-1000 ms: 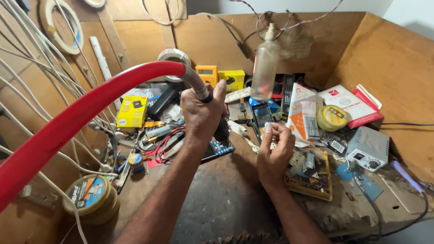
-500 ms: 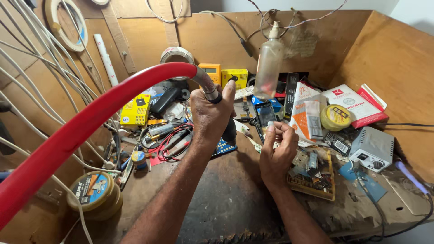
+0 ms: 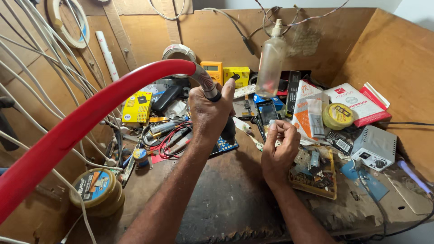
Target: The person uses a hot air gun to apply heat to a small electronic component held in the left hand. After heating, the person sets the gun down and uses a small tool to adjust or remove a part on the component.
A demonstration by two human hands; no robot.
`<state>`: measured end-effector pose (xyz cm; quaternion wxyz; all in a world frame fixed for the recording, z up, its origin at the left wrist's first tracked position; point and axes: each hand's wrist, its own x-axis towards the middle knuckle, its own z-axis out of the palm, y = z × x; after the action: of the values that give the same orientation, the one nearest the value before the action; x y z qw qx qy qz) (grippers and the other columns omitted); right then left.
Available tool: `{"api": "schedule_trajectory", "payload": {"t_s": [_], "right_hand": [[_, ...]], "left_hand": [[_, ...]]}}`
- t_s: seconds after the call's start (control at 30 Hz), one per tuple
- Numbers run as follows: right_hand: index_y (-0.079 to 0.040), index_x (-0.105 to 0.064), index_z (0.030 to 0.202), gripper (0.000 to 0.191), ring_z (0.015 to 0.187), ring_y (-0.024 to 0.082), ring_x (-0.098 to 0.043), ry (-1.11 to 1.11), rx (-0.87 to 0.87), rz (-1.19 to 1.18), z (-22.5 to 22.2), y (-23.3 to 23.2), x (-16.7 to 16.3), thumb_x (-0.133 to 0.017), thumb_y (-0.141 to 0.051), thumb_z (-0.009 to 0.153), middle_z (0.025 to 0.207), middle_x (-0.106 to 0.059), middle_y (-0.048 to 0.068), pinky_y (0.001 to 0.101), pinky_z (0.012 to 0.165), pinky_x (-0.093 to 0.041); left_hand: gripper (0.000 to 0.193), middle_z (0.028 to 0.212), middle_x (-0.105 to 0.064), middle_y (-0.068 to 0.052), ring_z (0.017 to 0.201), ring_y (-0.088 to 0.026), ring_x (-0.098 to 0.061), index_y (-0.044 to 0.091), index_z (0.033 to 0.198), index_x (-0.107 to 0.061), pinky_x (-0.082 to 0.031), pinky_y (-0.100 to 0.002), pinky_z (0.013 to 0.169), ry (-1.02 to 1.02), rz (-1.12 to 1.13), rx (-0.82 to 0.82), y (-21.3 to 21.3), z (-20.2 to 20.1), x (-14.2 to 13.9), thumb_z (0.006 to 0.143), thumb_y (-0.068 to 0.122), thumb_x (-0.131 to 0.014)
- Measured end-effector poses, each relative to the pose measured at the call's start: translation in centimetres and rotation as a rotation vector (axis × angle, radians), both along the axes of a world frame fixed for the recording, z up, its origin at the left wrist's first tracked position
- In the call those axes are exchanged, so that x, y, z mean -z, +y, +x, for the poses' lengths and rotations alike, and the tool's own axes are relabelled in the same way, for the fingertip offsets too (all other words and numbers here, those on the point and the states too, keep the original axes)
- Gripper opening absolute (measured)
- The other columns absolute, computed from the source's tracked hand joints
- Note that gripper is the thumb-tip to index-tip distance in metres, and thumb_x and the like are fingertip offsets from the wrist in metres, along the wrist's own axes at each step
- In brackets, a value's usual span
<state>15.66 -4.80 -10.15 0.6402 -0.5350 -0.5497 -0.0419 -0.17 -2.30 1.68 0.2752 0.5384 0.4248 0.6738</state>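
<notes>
We hold the big red hose [image 3: 90, 117], which looks stiff and springy, so gripping its black handle works best. Our left hand [image 3: 210, 113] wraps it tight. At four o'clock, our right hand [image 3: 278, 149] pinches something tiny.

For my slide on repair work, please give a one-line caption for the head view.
Left hand grips a handpiece on a red hose; right hand pinches a small part over a cluttered workbench.
</notes>
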Motion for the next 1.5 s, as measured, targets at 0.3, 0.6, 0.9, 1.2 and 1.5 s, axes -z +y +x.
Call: {"api": "schedule_trajectory", "payload": {"t_s": [0.3, 0.6, 0.9, 1.2, 1.5], "right_hand": [[0.000, -0.061, 0.113, 0.017, 0.089, 0.022, -0.058, -0.056, 0.017, 0.056, 0.2, 0.5, 0.6, -0.063, -0.016, 0.108, 0.100, -0.060, 0.010, 0.0368, 0.078, -0.049], [-0.002, -0.061, 0.110, 0.017, 0.086, 0.019, -0.058, -0.004, 0.008, 0.015, 0.2, 0.8, 0.8, -0.064, -0.018, 0.107, 0.100, -0.059, 0.010, 0.0356, 0.076, -0.050], [-0.002, -0.062, 0.114, 0.018, 0.088, 0.020, -0.058, -0.030, 0.037, 0.003, 0.3, 0.7, 0.8, -0.064, -0.018, 0.107, 0.100, -0.059, 0.010, 0.0358, 0.076, -0.050], [-0.001, -0.062, 0.114, 0.017, 0.090, 0.021, -0.058, -0.030, 0.027, 0.022, 0.3, 0.6, 0.7, -0.064, -0.017, 0.107, 0.100, -0.060, 0.010, 0.0363, 0.077, -0.050], [0.000, -0.061, 0.114, 0.018, 0.088, 0.022, -0.059, -0.012, 0.010, -0.002, 0.2, 0.2, 0.3, -0.063, -0.017, 0.106, 0.101, -0.060, 0.012, 0.0369, 0.077, -0.050]], "left_hand": [[0.041, 0.048, -0.060, 0.000, 0.041, -0.008, -0.062, 0.007, 0.056, -0.057, -0.048, -0.026, 0.039, -0.041, 0.034, 0.013, -0.6, -1.2, 0.2, 0.093, 0.017, -0.073], [0.042, 0.047, -0.059, -0.001, 0.040, -0.008, -0.060, 0.006, 0.056, -0.060, -0.047, -0.026, 0.039, -0.017, 0.013, 0.026, -0.8, -2.1, 0.2, 0.094, 0.018, -0.073], [0.043, 0.046, -0.058, -0.001, 0.040, -0.007, -0.059, 0.008, 0.056, -0.056, -0.045, -0.026, 0.039, -0.005, 0.059, -0.017, 0.1, -2.7, 0.4, 0.094, 0.017, -0.073], [0.042, 0.048, -0.057, -0.001, 0.040, -0.008, -0.058, 0.007, 0.057, -0.057, -0.044, -0.026, 0.038, -0.055, 0.063, 0.006, 1.3, -2.8, 0.3, 0.095, 0.017, -0.073], [0.041, 0.046, -0.060, -0.003, 0.039, -0.009, -0.060, 0.006, 0.056, -0.060, -0.047, -0.028, 0.040, 0.029, 0.030, -0.079, 2.5, -2.9, 0.2, 0.093, 0.018, -0.074]]}}
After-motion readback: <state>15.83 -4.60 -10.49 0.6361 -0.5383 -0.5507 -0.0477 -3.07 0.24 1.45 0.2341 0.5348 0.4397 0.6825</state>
